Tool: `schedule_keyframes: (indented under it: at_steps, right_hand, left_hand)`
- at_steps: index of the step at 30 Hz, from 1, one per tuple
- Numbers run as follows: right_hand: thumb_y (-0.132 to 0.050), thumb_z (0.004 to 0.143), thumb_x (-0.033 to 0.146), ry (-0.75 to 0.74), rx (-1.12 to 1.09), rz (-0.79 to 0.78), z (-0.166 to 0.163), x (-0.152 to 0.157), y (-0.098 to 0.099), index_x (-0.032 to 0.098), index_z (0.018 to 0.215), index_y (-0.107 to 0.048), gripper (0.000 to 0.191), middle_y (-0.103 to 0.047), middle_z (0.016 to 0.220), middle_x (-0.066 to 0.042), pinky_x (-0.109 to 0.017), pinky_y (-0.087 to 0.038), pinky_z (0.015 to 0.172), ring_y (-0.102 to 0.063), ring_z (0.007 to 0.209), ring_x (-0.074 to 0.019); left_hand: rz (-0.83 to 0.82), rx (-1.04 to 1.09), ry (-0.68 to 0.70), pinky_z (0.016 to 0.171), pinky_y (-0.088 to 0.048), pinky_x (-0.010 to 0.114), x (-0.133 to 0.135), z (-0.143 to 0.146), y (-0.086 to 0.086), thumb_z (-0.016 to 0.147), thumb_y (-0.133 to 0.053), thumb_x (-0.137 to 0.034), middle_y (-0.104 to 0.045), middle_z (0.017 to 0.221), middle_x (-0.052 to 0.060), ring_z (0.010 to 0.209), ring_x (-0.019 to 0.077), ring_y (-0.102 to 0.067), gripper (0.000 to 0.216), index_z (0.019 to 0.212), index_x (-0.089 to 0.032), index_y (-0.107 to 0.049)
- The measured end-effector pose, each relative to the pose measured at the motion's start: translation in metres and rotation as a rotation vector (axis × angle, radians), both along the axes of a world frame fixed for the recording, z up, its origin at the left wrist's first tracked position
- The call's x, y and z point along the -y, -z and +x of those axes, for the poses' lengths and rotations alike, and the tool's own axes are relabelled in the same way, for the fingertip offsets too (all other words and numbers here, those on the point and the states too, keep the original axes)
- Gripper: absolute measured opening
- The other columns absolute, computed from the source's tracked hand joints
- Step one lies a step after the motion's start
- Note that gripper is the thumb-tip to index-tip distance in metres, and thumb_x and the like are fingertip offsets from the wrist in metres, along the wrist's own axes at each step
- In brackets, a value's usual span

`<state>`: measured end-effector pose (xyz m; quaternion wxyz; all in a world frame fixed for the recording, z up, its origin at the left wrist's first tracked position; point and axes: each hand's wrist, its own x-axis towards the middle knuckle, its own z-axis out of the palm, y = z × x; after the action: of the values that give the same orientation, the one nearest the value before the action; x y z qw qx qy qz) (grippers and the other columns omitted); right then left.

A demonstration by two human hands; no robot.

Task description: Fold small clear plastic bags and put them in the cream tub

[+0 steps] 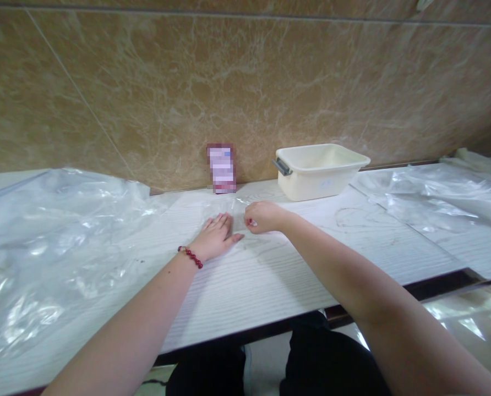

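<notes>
A small clear plastic bag [238, 212] lies on the white wood-grain table, partly covered by my hands. My left hand [216, 236], with a red bead bracelet at the wrist, presses flat on its left part, fingers stretched out. At the bag's right side, my right hand [262, 217] is closed, thumb and fingers pinched together on the plastic. The exact spot of that pinch is hidden behind the fingers. Just behind the bag, a phone-like rectangle [223, 169], blurred out, leans upright against the wall.
A cream plastic bin [311, 184] with a grey handle clip stands at the back right, by the marbled wall. Large clear plastic sheeting [64, 236] spreads over the table's left side. More clear plastic [431, 192] lies at the right. The table's front edge runs above my legs.
</notes>
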<state>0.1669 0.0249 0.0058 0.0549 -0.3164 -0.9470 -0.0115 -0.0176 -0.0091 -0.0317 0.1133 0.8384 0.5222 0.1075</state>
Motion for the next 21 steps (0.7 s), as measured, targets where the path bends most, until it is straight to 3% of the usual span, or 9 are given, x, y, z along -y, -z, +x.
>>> schedule_keyframes:
  at_steps: [6, 14, 18, 21]
  right_hand:
    - [-0.045, 0.063, 0.018, -0.047, -0.090, 0.000, 0.003, -0.003, 0.000, 0.015, 0.070, -0.058, 0.015, -0.057, 0.074, -0.005, -0.023, -0.035, 0.066, -0.049, 0.071, -0.0145]
    - [-0.046, 0.063, 0.015, -0.136, -0.241, 0.116, 0.000, -0.001, -0.003, 0.013, 0.071, -0.054, 0.012, -0.053, 0.075, -0.007, -0.027, -0.034, 0.073, -0.046, 0.078, -0.0164]
    - [-0.048, 0.061, 0.014, -0.215, -0.351, 0.097, -0.004, 0.000, -0.002, 0.014, 0.067, -0.052, 0.007, -0.052, 0.072, -0.005, -0.029, -0.034, 0.075, -0.046, 0.077, -0.0161]
    - [-0.049, 0.062, 0.015, -0.241, -0.464, 0.007, -0.005, 0.002, -0.004, 0.014, 0.067, -0.051, 0.006, -0.052, 0.072, -0.004, -0.029, -0.034, 0.076, -0.046, 0.076, -0.0144]
  left_hand:
    - [0.018, 0.047, -0.032, 0.097, -0.013, 0.039, -0.003, -0.001, 0.001, 0.075, -0.038, -0.046, -0.028, 0.131, 0.014, 0.121, 0.0239, -0.021, 0.057, 0.122, -0.013, -0.034]
    - [0.073, -0.020, 0.017, 0.093, -0.021, 0.045, -0.002, -0.001, -0.003, 0.079, -0.035, -0.038, -0.038, 0.126, 0.011, 0.118, 0.0258, -0.028, 0.045, 0.118, -0.017, -0.039]
    - [0.096, -0.066, 0.076, 0.094, -0.014, 0.050, -0.001, -0.001, -0.009, 0.080, -0.031, -0.026, -0.047, 0.119, 0.008, 0.118, 0.0247, -0.029, 0.036, 0.114, -0.019, -0.044]
    - [0.090, -0.043, 0.134, 0.097, -0.012, 0.046, 0.002, 0.000, -0.015, 0.080, -0.030, -0.021, -0.055, 0.108, 0.009, 0.112, 0.0226, -0.038, 0.032, 0.099, -0.015, -0.056]
